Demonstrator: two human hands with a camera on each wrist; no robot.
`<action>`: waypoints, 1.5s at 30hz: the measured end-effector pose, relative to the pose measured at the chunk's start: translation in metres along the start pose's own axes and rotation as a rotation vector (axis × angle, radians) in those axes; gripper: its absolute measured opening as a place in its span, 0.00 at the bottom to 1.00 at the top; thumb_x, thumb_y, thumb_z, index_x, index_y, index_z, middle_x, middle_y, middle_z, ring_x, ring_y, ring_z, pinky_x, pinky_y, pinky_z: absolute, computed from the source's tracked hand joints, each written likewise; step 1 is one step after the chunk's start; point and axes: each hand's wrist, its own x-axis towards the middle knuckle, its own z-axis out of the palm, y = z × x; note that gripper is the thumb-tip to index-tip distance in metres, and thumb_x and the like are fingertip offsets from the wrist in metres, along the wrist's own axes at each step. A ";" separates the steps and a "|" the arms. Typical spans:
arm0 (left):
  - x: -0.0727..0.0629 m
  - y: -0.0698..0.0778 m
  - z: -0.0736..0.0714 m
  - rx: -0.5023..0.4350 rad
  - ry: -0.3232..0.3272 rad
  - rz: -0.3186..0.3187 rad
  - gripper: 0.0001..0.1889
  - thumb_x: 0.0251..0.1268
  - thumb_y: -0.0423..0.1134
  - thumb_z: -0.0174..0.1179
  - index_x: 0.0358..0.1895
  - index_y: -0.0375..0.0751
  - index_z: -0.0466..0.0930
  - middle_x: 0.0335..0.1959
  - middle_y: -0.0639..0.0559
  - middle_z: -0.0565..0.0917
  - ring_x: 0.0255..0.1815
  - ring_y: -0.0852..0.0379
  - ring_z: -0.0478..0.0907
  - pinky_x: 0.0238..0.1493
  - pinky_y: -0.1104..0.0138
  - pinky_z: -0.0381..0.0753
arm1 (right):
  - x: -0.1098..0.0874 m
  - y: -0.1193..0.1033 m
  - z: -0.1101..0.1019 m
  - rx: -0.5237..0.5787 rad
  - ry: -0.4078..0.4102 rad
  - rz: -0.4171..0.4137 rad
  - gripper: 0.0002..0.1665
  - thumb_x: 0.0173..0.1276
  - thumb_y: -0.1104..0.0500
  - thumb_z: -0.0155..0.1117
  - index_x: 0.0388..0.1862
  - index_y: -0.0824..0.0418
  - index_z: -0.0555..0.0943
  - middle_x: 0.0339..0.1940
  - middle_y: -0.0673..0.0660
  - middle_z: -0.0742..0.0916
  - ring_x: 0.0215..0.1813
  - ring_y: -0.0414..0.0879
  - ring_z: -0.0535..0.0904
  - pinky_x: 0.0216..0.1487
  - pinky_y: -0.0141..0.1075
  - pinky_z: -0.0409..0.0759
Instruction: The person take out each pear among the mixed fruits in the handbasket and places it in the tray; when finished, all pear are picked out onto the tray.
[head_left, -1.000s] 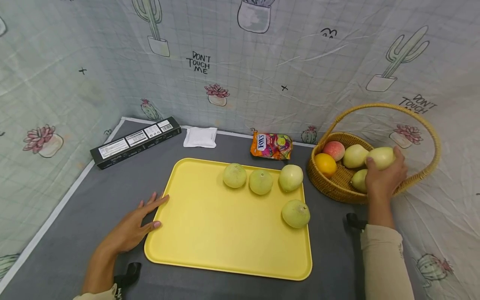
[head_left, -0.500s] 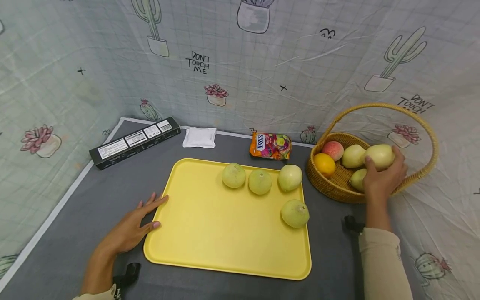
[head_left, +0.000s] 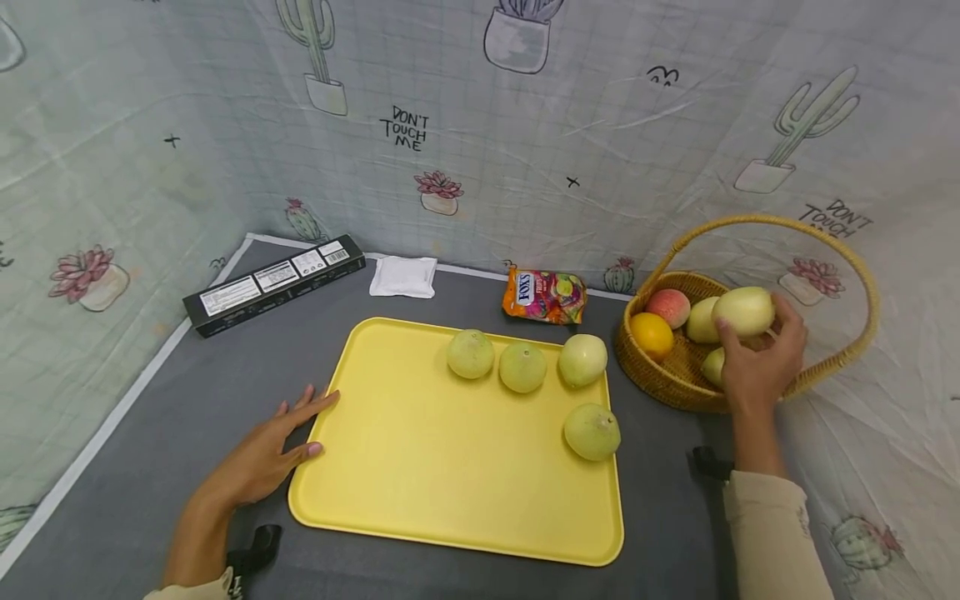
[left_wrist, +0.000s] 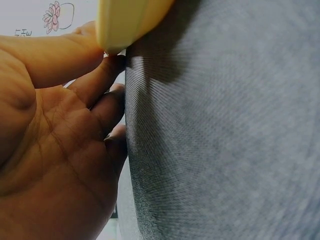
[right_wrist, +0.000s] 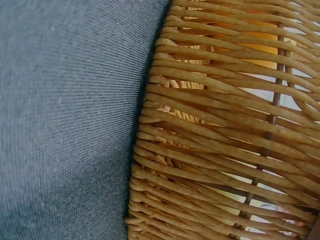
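In the head view my right hand grips a smooth, pale green oval fruit, thumb on its left side and fingers round its right. Hand and fruit are over the wicker basket, inside the arch of its handle. My left hand rests at the left edge of a yellow tray, fingers extended, thumb and index fingertip on the rim. The left wrist view shows the thumb against the tray's rim. Only the basket's woven side and tablecloth fill the right wrist view.
The basket also holds a peach, an orange and more pale green fruit. Several green fruits sit on the tray's right half. Behind it lie a black box, a white packet and a Fox's candy bag.
My right hand has shifted the pale green fruit slightly to the left over the basket, so it covers more of the fruit beside it. My left hand stays at the tray's edge.
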 end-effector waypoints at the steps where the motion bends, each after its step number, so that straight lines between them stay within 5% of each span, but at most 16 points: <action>1: 0.000 0.000 0.000 0.000 -0.002 -0.001 0.41 0.71 0.44 0.68 0.85 0.56 0.61 0.87 0.34 0.51 0.86 0.20 0.41 0.76 0.20 0.44 | -0.001 -0.001 -0.001 0.016 0.000 -0.005 0.43 0.62 0.54 0.84 0.74 0.38 0.75 0.69 0.46 0.80 0.67 0.37 0.76 0.64 0.25 0.79; 7: 0.000 0.000 0.000 -0.005 -0.006 0.010 0.41 0.71 0.44 0.68 0.85 0.54 0.62 0.88 0.34 0.51 0.86 0.21 0.40 0.76 0.20 0.43 | -0.013 -0.016 -0.005 0.062 -0.010 -0.066 0.43 0.59 0.60 0.85 0.72 0.45 0.78 0.67 0.44 0.82 0.66 0.36 0.78 0.65 0.25 0.80; 16: 0.000 -0.002 0.000 -0.010 -0.002 0.010 0.41 0.71 0.43 0.69 0.85 0.55 0.61 0.88 0.35 0.51 0.87 0.22 0.40 0.77 0.21 0.42 | -0.045 -0.081 -0.015 0.147 -0.093 -0.202 0.43 0.55 0.69 0.84 0.71 0.57 0.79 0.66 0.47 0.83 0.64 0.35 0.78 0.64 0.22 0.81; 22: 0.000 -0.001 0.000 -0.021 -0.005 0.004 0.42 0.71 0.41 0.69 0.85 0.54 0.61 0.88 0.36 0.50 0.87 0.24 0.39 0.78 0.22 0.41 | -0.060 -0.091 -0.014 0.179 -0.210 -0.298 0.48 0.48 0.75 0.85 0.71 0.61 0.79 0.68 0.50 0.83 0.68 0.36 0.78 0.65 0.20 0.79; 29: 0.000 -0.001 -0.001 -0.015 -0.003 0.010 0.41 0.71 0.41 0.69 0.85 0.53 0.61 0.88 0.35 0.51 0.87 0.24 0.41 0.79 0.23 0.41 | -0.082 -0.110 -0.014 0.211 -0.334 -0.400 0.51 0.45 0.77 0.86 0.71 0.65 0.79 0.66 0.42 0.82 0.68 0.37 0.78 0.66 0.20 0.79; 38: 0.000 0.000 0.000 -0.024 0.005 0.009 0.41 0.71 0.42 0.69 0.85 0.53 0.62 0.88 0.35 0.51 0.86 0.22 0.39 0.77 0.21 0.42 | -0.112 -0.123 -0.009 0.207 -0.487 -0.520 0.54 0.40 0.75 0.89 0.72 0.62 0.80 0.67 0.62 0.84 0.69 0.35 0.76 0.68 0.19 0.76; 45: 0.000 -0.001 0.000 -0.009 0.008 0.022 0.41 0.71 0.42 0.69 0.85 0.52 0.62 0.87 0.36 0.52 0.87 0.24 0.42 0.79 0.23 0.43 | -0.133 -0.132 -0.007 0.184 -0.594 -0.549 0.56 0.42 0.69 0.91 0.74 0.57 0.79 0.65 0.63 0.83 0.66 0.41 0.76 0.67 0.17 0.76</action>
